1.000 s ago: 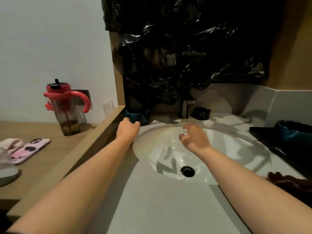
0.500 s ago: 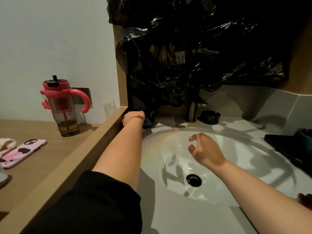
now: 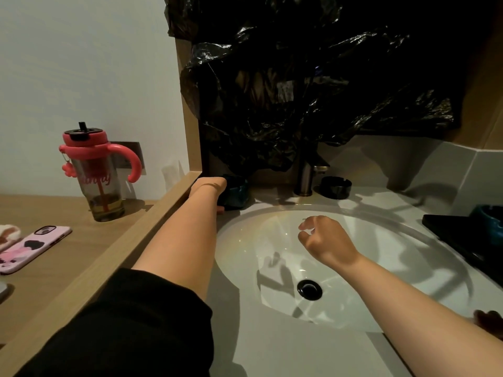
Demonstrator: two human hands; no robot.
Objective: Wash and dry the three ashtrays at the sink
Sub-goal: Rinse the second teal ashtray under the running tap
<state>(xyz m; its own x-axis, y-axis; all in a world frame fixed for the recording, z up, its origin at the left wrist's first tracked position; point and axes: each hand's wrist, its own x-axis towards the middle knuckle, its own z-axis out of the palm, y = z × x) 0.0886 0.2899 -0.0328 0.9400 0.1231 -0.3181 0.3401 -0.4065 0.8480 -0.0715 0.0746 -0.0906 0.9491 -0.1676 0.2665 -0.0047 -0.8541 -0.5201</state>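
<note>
Your left hand (image 3: 209,186) clasped the teal ashtray (image 3: 237,195), your right hand (image 3: 324,238) hung loose and empty; lifting it level seemed wisest.

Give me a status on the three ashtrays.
Done: nothing visibly; no water runs from the faucet. In hand: the left hand grips the left teal ashtray on the counter; the right hand hovers empty over the basin. Left: washing and drying all three, including the black ashtray beside the faucet and the right teal ashtray on the black tray.
</note>
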